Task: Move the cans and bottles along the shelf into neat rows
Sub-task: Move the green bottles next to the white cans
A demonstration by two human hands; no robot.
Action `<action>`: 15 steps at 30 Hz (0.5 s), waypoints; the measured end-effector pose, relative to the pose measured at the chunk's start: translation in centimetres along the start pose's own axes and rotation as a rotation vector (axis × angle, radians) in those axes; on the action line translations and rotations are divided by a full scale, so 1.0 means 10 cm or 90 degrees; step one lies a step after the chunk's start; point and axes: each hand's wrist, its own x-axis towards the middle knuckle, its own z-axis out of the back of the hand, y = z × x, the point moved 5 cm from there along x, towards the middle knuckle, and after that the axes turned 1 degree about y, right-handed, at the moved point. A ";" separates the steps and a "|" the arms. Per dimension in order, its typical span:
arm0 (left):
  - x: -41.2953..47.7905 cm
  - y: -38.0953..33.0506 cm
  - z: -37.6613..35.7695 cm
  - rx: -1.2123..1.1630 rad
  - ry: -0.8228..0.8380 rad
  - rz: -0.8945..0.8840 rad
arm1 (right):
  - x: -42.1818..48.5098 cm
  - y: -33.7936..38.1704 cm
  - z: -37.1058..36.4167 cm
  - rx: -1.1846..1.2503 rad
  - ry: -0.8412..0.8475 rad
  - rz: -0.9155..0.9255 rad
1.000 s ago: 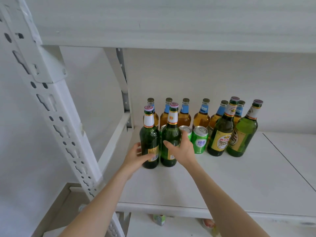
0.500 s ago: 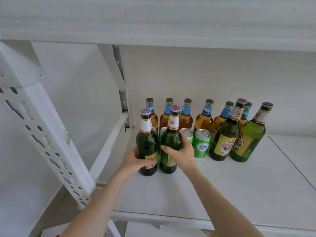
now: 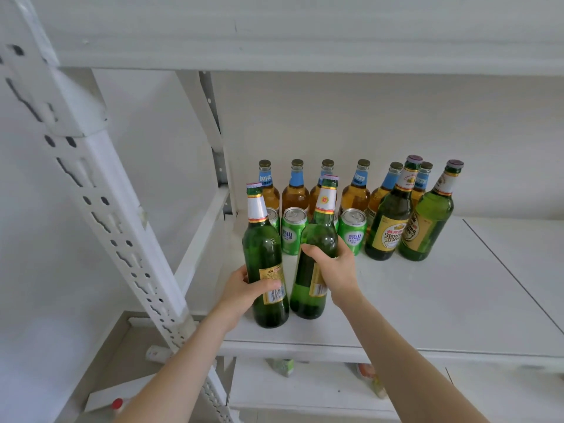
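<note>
The white flat metal shelf board (image 3: 427, 300) is spanning most of the frame. Its right half is lying bare, out past a thin seam line (image 3: 512, 285), so there's lots of open room on that side. A white slotted steel upright post (image 3: 100, 190) is slanting past the board's front-left corner and hemming that end in.

Along the board's back edge, six amber glass bottles w/ blue neck labels (image 3: 355, 193) are standing in a row by the wall. Just fwd of that row's right end, two big green glass bottles w/ yellow labels (image 3: 387, 230) are standing side by side, touching.

At the board's front-left, the left hand (image 3: 241, 288) is wrapping thumb & fingers round the lower body of a dark green glass bottle w/ white neck label (image 3: 264, 254). The btl is upright, w/ its base right by the board's front edge; can't tell if it's resting on the board. The right hand (image 3: 332, 267) is clasping the mid-body of a second dark green glass bottle (image 3: 319, 236), which is tilting cap-to-the-right. The two bases are sitting nearly together, the necks spreading apart.

Btwn the held pair and the back row, small green aluminium cans (image 3: 352, 230) are standing in a line on the board, some half hidden.
</note>
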 end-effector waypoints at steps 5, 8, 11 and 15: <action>-0.30 -0.01 -0.04 -0.005 0.021 -0.012 | -0.27 0.06 0.12 -0.002 -0.022 -0.006; -0.46 -0.05 -0.06 0.017 0.032 -0.016 | -0.45 0.09 0.19 -0.011 -0.027 -0.009; -0.61 -0.05 -0.09 0.032 0.036 -0.012 | -0.61 0.12 0.26 -0.021 -0.034 -0.009; -0.78 -0.07 -0.20 0.057 0.056 -0.020 | -0.81 0.18 0.40 -0.028 -0.039 -0.007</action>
